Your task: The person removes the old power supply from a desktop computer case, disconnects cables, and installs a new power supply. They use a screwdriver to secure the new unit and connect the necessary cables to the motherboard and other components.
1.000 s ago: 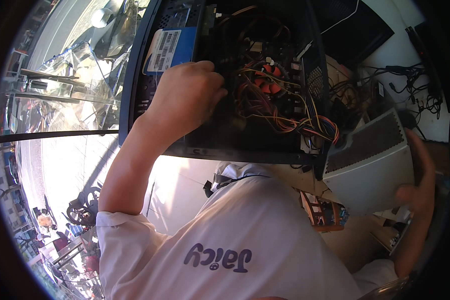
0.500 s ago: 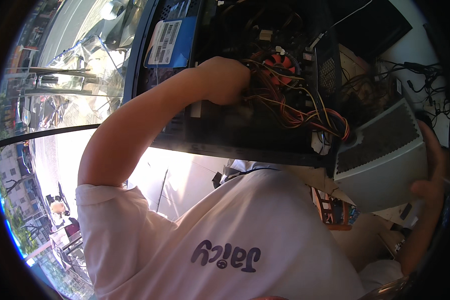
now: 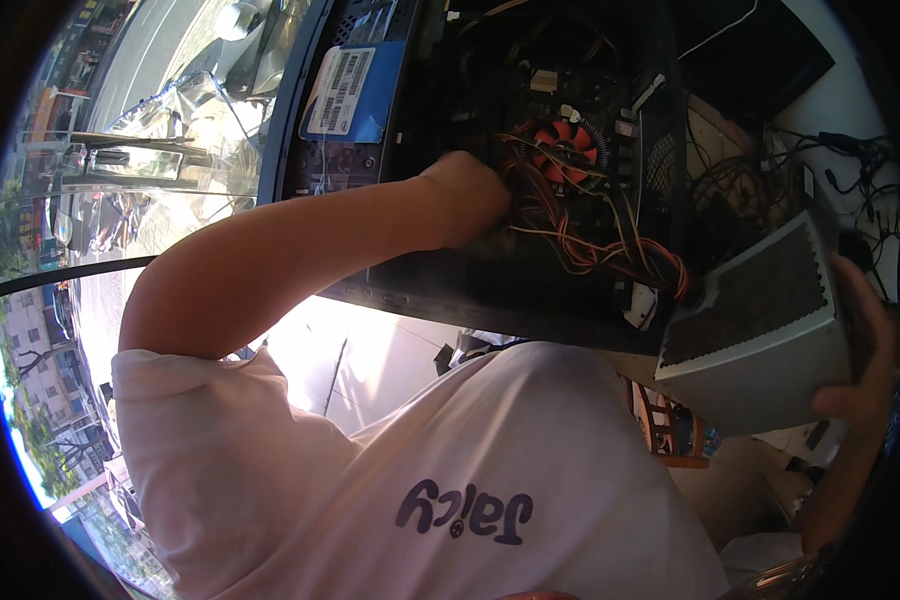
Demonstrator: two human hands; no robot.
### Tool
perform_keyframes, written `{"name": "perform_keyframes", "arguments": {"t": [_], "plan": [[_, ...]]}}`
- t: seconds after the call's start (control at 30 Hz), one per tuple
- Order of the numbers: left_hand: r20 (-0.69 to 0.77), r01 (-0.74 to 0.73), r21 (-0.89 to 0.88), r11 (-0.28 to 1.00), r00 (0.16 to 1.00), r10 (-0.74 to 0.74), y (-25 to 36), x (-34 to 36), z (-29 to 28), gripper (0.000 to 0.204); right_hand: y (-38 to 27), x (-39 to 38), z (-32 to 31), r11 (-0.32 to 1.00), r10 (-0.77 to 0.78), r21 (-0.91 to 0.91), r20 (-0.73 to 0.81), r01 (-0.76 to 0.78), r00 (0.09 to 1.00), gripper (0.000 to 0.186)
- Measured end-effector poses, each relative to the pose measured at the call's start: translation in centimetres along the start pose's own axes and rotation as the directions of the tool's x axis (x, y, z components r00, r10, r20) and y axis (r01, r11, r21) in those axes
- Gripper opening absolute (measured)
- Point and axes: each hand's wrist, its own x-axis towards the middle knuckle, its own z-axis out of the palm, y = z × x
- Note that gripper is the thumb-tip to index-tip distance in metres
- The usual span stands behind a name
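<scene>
A black open computer case (image 3: 590, 330) lies in front of me, with a red cooling fan (image 3: 567, 152) on the board inside it. My left hand (image 3: 467, 200) reaches into the case, closed at the end of a bundle of power cables (image 3: 570, 240) in yellow, red, orange and black; its fingertips are hidden. The cables run right to a grey metal power supply (image 3: 760, 365), partly outside the case at its right corner. My right hand (image 3: 860, 360) grips that unit's far right side, thumb on the near face and fingers behind.
A blue-and-white labelled drive (image 3: 350, 92) sits in the case's left part. Tangled black cables (image 3: 855, 165) lie on the right, near a dark flat panel (image 3: 750, 60). A wooden stool or chair (image 3: 660, 425) stands below the case. A street is visible on the left.
My left hand has moved slightly toward me and to the right inside the case, and its elbow has swung left. The power supply has shifted slightly left and nearer, still in my right hand.
</scene>
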Motion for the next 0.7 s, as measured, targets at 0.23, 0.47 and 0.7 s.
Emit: {"name": "perform_keyframes", "arguments": {"t": [0.23,0.47,0.7], "plan": [[-0.066,-0.014,-0.158,0.987,0.998,0.004,-0.1,-0.1,0.7,0.016,0.3,0.1,0.6,0.998,0.003,0.057,-0.023,-0.002,1.000,0.119],[-0.018,0.057,-0.102,0.993,0.998,-0.059,-0.1,0.5,1.4,0.017,-0.1,0.6,1.7,0.983,0.031,0.185,-0.056,-0.020,0.998,0.117],[0.059,0.041,-0.037,0.998,0.998,-0.038,-0.2,1.0,1.9,0.019,-2.2,0.3,2.3,0.982,0.074,0.182,-0.096,-0.056,0.993,0.112]]}}
